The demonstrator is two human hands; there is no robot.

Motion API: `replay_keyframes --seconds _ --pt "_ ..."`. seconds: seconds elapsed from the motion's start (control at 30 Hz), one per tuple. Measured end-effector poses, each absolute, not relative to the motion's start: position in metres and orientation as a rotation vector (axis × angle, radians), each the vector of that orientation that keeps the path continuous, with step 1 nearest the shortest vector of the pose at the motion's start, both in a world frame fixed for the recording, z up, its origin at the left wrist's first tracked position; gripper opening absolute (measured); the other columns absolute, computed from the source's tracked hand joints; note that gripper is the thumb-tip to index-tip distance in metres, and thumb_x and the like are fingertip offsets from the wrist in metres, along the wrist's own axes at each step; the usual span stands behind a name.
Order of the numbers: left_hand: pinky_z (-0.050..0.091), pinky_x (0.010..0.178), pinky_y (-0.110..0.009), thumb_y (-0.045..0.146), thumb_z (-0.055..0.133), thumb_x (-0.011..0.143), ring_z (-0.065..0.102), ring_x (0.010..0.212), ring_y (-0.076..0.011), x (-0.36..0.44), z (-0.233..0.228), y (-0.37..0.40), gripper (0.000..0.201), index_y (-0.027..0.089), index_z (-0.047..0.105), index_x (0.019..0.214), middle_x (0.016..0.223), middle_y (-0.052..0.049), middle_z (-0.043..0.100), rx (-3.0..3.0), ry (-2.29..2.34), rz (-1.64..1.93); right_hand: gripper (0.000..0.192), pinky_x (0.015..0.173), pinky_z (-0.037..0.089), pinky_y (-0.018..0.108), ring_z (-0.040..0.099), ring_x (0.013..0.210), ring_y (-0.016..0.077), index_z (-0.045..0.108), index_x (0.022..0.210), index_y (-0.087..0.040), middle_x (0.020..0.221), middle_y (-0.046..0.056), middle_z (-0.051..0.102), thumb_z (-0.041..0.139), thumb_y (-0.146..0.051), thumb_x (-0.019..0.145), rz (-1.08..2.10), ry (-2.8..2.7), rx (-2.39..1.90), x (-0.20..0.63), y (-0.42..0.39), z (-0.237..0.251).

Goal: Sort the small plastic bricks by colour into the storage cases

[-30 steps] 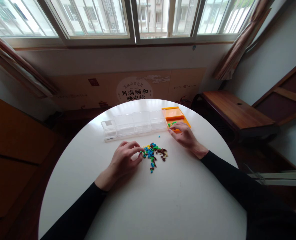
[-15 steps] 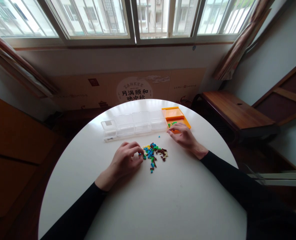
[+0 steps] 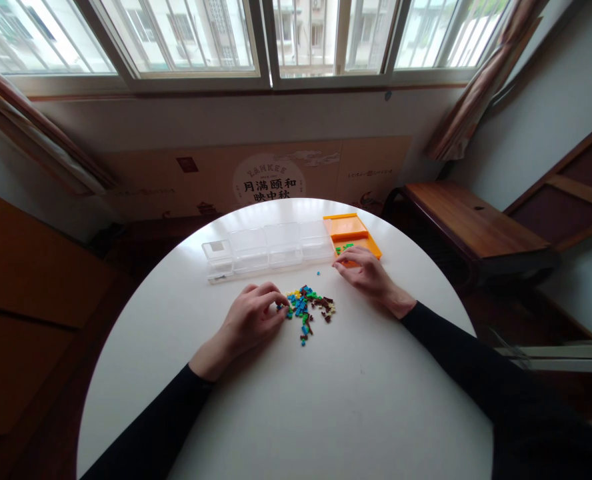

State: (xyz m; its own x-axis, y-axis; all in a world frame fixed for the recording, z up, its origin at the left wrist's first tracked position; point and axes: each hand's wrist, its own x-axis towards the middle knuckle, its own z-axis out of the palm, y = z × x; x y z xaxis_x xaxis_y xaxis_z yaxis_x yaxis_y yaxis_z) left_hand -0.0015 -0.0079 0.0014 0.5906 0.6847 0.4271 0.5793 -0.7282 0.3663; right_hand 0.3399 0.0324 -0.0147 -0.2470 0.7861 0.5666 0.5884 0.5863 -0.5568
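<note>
A loose pile of small toy building bricks [image 3: 302, 303], in blue, green, yellow, brown and cream, lies mid-table. At its left edge is my left hand [image 3: 256, 313], thumb and forefinger brought together beside the bricks; whatever is between the tips is too small to make out. My right hand [image 3: 369, 277] hovers at the front edge of an orange tray [image 3: 373, 245], its thumb and fingertips pinched, and what they may hold is hidden. Several green bricks [image 3: 346, 247] lie in that tray, partly behind my right hand. A single blue brick [image 3: 319, 273] sits apart between the pile and the boxes.
A row of clear plastic boxes [image 3: 269, 259] with raised lids stands left of the orange tray, on the white round table [image 3: 346, 407]. Beyond the table are a printed cardboard panel [image 3: 216, 167] and windows. A wooden bench [image 3: 476, 213] stands at right.
My left thumb and forefinger have drawn closer together at the pile's edge. My right hand has shifted very slightly left. The bricks and boxes look unmoved.
</note>
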Motion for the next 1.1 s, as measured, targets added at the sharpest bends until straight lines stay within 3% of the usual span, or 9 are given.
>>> replay_keyframes --seconds 0.17,0.33,0.6,1.1 --pt "0.047 0.087 -0.034 0.028 0.066 0.109 0.061 0.067 -0.0113 -0.001 0.001 -0.006 0.013 0.024 0.077 0.105 0.102 -0.001 0.075 2.659 1.007 0.87 0.013 0.098 0.056 0.046 0.073 0.1 0.0278 0.077 0.092 -0.026 0.099 0.006 0.08 0.071 -0.025 0.103 0.286 -1.944 -1.069 0.336 0.028 -0.011" --pt "0.049 0.089 -0.034 0.028 0.067 0.11 0.07 0.077 -0.0143 0.002 0.004 -0.008 0.011 0.023 0.076 0.106 0.104 -0.002 0.079 2.6 1.033 0.978 0.009 0.098 0.054 0.044 0.072 0.096 0.0245 0.077 0.098 -0.027 0.099 0.003 0.079 0.071 -0.022 0.104 0.32 -2.031 -0.906 0.318 0.013 -0.002" --pt "0.059 0.077 -0.033 0.037 0.073 0.106 0.073 0.076 -0.0172 0.016 0.005 -0.019 0.015 0.024 0.08 0.105 0.095 -0.003 0.084 2.298 1.04 1.095 0.007 0.1 0.054 0.044 0.071 0.091 0.0225 0.076 0.109 -0.03 0.099 0.001 0.081 0.077 -0.034 0.104 0.327 -2.205 -0.664 0.282 -0.004 0.001" --pt "0.06 0.076 -0.033 0.032 0.076 0.104 0.073 0.076 -0.0163 0.023 0.005 -0.023 0.009 0.025 0.08 0.109 0.103 -0.003 0.084 2.278 0.992 1.132 0.005 0.104 0.053 0.044 0.071 0.085 0.0203 0.077 0.106 -0.029 0.095 0.0 0.08 0.079 -0.031 0.102 0.314 -2.149 -0.643 0.276 -0.003 -0.001"
